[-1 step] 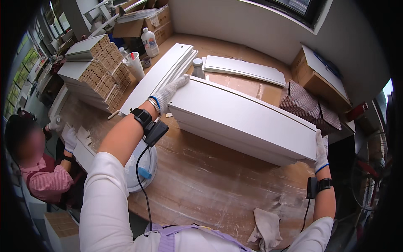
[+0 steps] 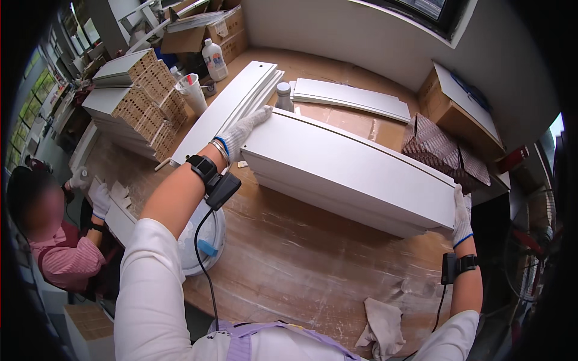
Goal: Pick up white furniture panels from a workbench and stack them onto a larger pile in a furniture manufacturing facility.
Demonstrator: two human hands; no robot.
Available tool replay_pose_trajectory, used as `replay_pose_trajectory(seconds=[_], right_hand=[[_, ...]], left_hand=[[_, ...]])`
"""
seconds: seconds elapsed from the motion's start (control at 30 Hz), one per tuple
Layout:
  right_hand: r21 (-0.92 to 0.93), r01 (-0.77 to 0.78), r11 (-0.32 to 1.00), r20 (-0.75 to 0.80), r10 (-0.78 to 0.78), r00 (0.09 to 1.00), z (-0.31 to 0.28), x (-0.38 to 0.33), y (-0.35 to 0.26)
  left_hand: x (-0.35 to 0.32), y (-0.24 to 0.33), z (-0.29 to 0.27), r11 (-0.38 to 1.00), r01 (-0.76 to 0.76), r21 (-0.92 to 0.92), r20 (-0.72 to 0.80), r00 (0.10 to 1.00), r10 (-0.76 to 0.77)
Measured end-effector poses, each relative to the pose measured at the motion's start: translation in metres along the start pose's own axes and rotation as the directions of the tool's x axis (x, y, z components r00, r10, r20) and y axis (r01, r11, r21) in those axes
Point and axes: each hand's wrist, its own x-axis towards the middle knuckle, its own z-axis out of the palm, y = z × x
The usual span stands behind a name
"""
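I am gripping a long white panel (image 2: 355, 171) at both ends: my left hand (image 2: 241, 131), gloved in white knit, is lying stretched out along its far-left corner with the fingers laid flat on the top edge, and my right hand (image 2: 462, 212) is pressing against the opposite end with the fingers pointing up (whether they are curling round the end I cannot tell). The panel is resting on the wooden table (image 2: 301, 259), spanning the whole stretch between my two hands. Just beyond my left hand, more white boards (image 2: 232, 102) are lying flat, and a grey bottle (image 2: 284, 96) is standing beside the fingertips. Below my right wrist a crumpled cloth (image 2: 382, 325) is lying on the table.
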Motion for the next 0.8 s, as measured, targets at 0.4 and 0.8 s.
replay_pose_trajectory(seconds=[0.4,0.8], right_hand=[[-0.270,-0.229,0.935,-0.208,0.175,0.962,-0.020,-0.036,-0.057],[0.056,-0.272,0.961,-0.006,0.273,0.962,0.014,-0.040,-0.002]], left_hand=[[0.001,0.022,-0.044,0.824,0.063,0.564,0.101,0.984,-0.144],[-0.042,-0.017,-0.012,0.971,0.205,0.125,0.123,0.968,-0.221]])
